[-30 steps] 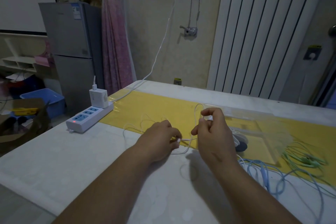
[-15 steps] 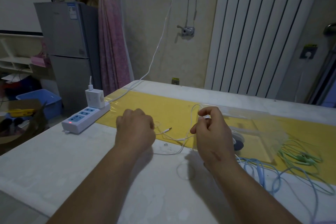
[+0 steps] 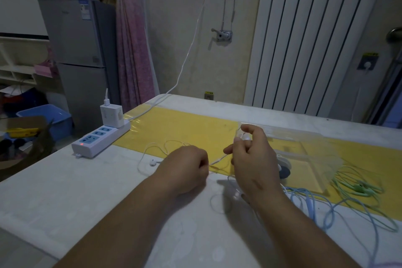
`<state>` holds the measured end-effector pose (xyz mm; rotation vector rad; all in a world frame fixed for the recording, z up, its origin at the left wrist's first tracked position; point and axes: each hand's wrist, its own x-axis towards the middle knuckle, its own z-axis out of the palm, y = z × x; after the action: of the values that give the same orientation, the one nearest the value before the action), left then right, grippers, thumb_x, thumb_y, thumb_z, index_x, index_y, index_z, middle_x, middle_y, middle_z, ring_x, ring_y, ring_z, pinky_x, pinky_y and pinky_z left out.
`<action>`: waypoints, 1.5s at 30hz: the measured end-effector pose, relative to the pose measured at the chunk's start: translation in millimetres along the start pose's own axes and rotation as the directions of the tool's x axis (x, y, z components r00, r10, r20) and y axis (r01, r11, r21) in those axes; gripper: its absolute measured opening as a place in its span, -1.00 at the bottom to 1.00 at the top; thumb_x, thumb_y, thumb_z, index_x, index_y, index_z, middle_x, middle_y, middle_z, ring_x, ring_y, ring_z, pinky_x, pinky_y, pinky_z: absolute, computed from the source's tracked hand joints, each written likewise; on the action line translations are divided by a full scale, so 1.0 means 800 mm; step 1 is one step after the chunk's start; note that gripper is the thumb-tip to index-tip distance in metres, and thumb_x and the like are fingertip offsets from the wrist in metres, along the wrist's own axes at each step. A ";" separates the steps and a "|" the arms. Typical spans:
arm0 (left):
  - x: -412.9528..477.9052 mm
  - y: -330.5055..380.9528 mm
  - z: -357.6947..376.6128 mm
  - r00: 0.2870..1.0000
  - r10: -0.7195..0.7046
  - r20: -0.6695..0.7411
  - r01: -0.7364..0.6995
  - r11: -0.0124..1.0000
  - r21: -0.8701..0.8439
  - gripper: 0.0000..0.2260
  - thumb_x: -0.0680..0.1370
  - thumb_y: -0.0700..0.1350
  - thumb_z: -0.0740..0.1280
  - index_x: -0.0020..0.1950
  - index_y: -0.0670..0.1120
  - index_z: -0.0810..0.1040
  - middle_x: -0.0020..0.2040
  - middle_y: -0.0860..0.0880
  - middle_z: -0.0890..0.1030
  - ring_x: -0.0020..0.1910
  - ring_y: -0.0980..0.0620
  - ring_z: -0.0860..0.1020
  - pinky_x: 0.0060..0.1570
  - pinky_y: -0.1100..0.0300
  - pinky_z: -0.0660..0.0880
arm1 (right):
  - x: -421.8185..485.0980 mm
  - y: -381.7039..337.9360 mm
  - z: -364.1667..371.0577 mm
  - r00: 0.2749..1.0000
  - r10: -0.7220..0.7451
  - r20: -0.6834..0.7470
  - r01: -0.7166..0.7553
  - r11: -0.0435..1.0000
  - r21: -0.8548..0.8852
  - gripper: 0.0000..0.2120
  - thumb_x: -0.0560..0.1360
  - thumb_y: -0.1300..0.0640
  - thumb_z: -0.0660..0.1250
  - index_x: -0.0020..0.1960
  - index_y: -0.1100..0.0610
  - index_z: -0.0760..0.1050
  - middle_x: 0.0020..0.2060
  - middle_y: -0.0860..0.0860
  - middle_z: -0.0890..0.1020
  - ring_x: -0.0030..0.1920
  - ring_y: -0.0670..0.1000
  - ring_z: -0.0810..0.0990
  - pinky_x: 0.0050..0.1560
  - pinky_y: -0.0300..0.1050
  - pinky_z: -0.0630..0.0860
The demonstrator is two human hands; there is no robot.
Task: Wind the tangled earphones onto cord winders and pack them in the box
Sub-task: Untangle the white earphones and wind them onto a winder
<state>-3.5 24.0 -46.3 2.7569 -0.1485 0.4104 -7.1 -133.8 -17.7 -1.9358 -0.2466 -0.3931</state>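
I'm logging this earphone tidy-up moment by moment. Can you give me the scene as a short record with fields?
left hand: grips the white earphone cord
right hand: raised, pinches the same cord
loose earbud: on the table, left of both hands
blue earphones: tangled, by the right forearm
green earphones: tangled on the yellow mat
clear box: on the mat, beyond the right hand

Head view, dim light. Left hand [image 3: 185, 169] and right hand [image 3: 252, 159], both bare. Left forearm [image 3: 134, 220] and right forearm [image 3: 293, 230] are likewise uncovered, bare to the lower edge of the frame. A short dark mark [image 3: 258, 185] on the back of the right hand may be a scar or a crease.
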 end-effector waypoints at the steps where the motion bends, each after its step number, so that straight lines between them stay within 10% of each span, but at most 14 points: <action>1: 0.001 -0.004 -0.006 0.997 -0.055 -0.057 0.049 0.994 -0.099 -0.90 0.51 -0.10 0.27 -0.19 -0.01 0.54 -0.20 0.05 0.60 -0.15 -0.01 0.54 -0.17 0.12 0.48 | 0.000 -0.001 -0.002 1.000 0.005 -0.003 -0.005 1.000 -0.006 -0.76 0.61 0.08 0.15 0.26 -0.04 0.39 -0.25 -0.12 0.68 -0.19 -0.06 0.61 -0.19 -0.14 0.46; 5: 0.002 -0.017 -0.033 0.889 -0.350 -0.296 0.172 0.853 -0.493 -0.88 0.58 -0.16 0.25 -0.10 0.00 0.54 -0.26 0.02 0.61 -0.29 0.04 0.53 -0.37 0.19 0.37 | 0.000 -0.004 -0.007 1.000 0.004 -0.025 -0.005 0.999 -0.044 -0.82 0.61 0.09 0.16 0.17 -0.03 0.44 -0.20 -0.16 0.66 -0.06 -0.09 0.58 -0.22 -0.22 0.39; 11: -0.005 -0.025 -0.059 0.545 -0.661 -0.516 0.170 0.690 -0.704 -0.88 0.61 -0.10 0.20 -0.04 0.00 0.52 -0.27 0.06 0.51 -0.26 -0.02 0.45 -0.21 0.06 0.41 | 0.002 -0.007 -0.010 0.998 -0.023 -0.061 0.018 0.996 -0.090 -0.83 0.60 0.10 0.19 0.14 -0.04 0.48 -0.15 -0.13 0.67 -0.02 -0.06 0.56 -0.08 -0.12 0.38; 19: -0.008 -0.020 -0.065 0.913 -0.386 -0.133 0.086 0.498 -0.863 -0.84 0.47 -0.27 0.36 -0.31 -0.11 0.60 -0.48 0.04 0.43 -0.51 0.14 0.30 -0.51 0.32 0.21 | 0.001 -0.006 -0.008 0.997 -0.071 -0.004 0.069 0.971 -0.228 -0.87 0.52 0.06 0.29 -0.08 -0.07 0.62 -0.33 -0.13 0.48 -0.22 -0.09 0.45 -0.24 -0.13 0.26; 24: -0.015 -0.025 -0.067 0.995 -0.055 0.086 0.102 0.459 -0.883 -0.94 0.23 -0.19 0.40 -0.37 -0.17 0.64 -0.48 -0.11 0.33 -0.45 -0.01 0.20 -0.40 0.11 0.02 | -0.004 -0.007 -0.004 0.998 -0.065 0.000 0.065 0.989 -0.133 -0.86 0.53 0.10 0.26 -0.15 -0.01 0.56 -0.37 -0.09 0.57 -0.23 -0.13 0.51 -0.26 -0.14 0.39; 28: -0.026 -0.019 -0.069 0.931 0.148 0.334 0.182 0.604 -0.776 -0.89 0.31 -0.15 0.42 -0.26 -0.16 0.71 -0.39 -0.07 0.56 -0.35 -0.05 0.35 -0.45 0.25 0.20 | -0.002 -0.009 -0.005 0.998 -0.041 -0.037 0.041 0.999 0.009 -0.83 0.51 0.10 0.29 -0.25 0.02 0.54 -0.35 -0.07 0.60 -0.25 -0.09 0.53 -0.24 -0.11 0.44; 33: -0.005 -0.016 -0.044 0.966 -0.244 -0.087 0.128 0.742 -0.658 -0.95 0.46 -0.15 0.43 -0.20 -0.07 0.61 -0.35 0.05 0.53 -0.42 0.12 0.40 -0.33 0.18 0.36 | 0.002 0.002 0.003 0.994 0.042 0.105 -0.052 0.994 0.092 -0.78 0.45 0.32 0.28 -0.22 0.01 0.54 -0.27 -0.01 0.64 -0.27 -0.03 0.66 -0.17 0.05 0.62; 38: -0.001 -0.014 -0.030 0.993 -0.068 -0.094 0.012 0.869 -0.494 -0.50 0.48 -0.12 0.43 0.34 0.25 0.40 0.07 0.11 0.46 -0.32 0.14 0.42 -0.20 0.21 0.45 | -0.001 0.001 0.007 0.967 -0.003 0.256 -0.030 0.992 0.123 -0.68 0.41 0.49 0.14 -0.22 0.14 0.55 -0.25 0.07 0.64 -0.41 -0.07 0.59 -0.33 -0.08 0.59; 45: 0.003 -0.016 -0.031 0.980 -0.135 -0.146 0.056 0.892 -0.448 -0.86 0.55 -0.09 0.36 -0.19 0.10 0.58 -0.05 0.05 0.53 -0.18 0.13 0.47 -0.16 0.24 0.34 | 0.002 -0.003 0.000 0.997 -0.083 -0.009 0.080 0.920 0.384 -0.69 0.45 0.53 0.11 -0.21 0.17 0.45 -0.27 0.07 0.63 -0.35 -0.02 0.57 -0.32 -0.08 0.55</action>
<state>-5.5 44.5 -27.1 2.2566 -0.0515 0.5171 -6.2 -132.7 -15.4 -1.5434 -0.3812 -0.3619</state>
